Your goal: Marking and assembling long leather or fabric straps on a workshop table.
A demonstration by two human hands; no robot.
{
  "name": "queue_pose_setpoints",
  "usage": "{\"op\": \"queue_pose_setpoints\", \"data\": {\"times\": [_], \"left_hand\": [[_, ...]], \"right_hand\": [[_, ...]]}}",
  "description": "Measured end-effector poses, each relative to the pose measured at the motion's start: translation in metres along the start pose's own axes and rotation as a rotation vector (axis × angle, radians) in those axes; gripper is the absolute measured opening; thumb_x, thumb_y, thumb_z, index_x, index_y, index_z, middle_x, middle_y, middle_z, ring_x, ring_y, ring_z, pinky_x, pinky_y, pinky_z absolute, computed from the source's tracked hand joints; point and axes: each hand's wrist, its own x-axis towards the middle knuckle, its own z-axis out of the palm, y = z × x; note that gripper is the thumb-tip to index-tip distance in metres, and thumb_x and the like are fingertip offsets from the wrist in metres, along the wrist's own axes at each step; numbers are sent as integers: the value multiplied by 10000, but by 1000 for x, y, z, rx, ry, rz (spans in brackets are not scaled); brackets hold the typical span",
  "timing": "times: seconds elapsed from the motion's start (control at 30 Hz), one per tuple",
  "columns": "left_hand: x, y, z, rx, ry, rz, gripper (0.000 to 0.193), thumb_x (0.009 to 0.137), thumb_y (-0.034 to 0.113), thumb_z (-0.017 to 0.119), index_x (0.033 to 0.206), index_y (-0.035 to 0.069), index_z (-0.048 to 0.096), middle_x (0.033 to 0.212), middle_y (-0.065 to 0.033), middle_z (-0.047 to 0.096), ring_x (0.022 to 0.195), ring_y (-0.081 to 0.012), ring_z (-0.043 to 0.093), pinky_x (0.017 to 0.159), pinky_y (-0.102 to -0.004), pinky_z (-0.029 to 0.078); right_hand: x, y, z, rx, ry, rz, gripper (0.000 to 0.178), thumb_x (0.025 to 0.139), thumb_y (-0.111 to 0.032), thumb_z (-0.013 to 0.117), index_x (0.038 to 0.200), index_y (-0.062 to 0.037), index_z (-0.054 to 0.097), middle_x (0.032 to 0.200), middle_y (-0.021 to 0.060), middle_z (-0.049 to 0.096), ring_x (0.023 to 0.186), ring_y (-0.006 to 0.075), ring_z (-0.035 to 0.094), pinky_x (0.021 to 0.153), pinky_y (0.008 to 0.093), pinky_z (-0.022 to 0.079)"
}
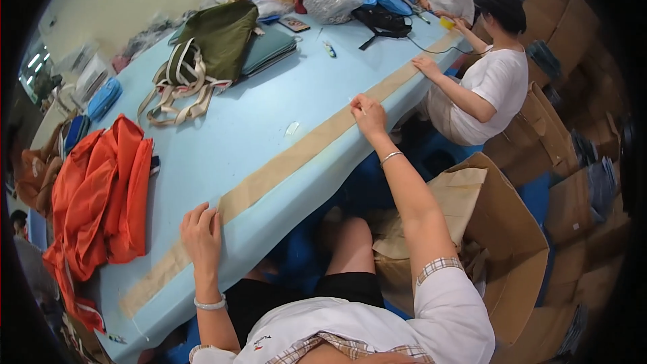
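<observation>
Stretching along the near edge of the long pale-blue surface (pixel 222 141), a tan fabric strip (pixel 296 155) lay flat and taut, since the left hand (pixel 201 232) pressed it down open-palmed. The right hand (pixel 367 113) pinched the strip farther along, a co-worker's hand (pixel 426 66) steadying it beyond.

An orange garment (pixel 101 195) lies heaped at the table's (pixel 222 141) left (a green bag (pixel 219 37) farther up).

Left hand (pixel 201 232) flat (fingers together), right hand (pixel 368 114) pinching.
</observation>
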Motion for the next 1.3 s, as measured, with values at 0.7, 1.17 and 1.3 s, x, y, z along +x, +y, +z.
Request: {"op": "queue_pose_setpoints", "data": {"times": [0.7,1.17,1.3], "left_hand": [[111,206,-20,-1598,-200,579,560,912,396,574,1357,64,505,1278,-142,577,1169,-275,530,950,-362,406],[69,362,123,-804,-995,1135,372,741,350,751,945,46,684,778,-189,658,759,-351,655,673,-410,506],[85,336,161,-842,-1163,914,300,828,269,734,960,4,687,821,-77,686,749,-126,613,689,-301,496]], "right_hand": [[-132,-167,-246,1363,-258,119,468,787,39,731,1058,-121,385,953,70,623,900,172,638,754,287,543],[-336,103,-761,372,828,517,375,954,-199,555,1260,18,540,1283,115,547,1116,224,587,933,340,507],[-323,194,-768,212,890,604,409,912,-180,644,1229,52,532,1224,149,578,1068,228,600,874,329,523]]}}
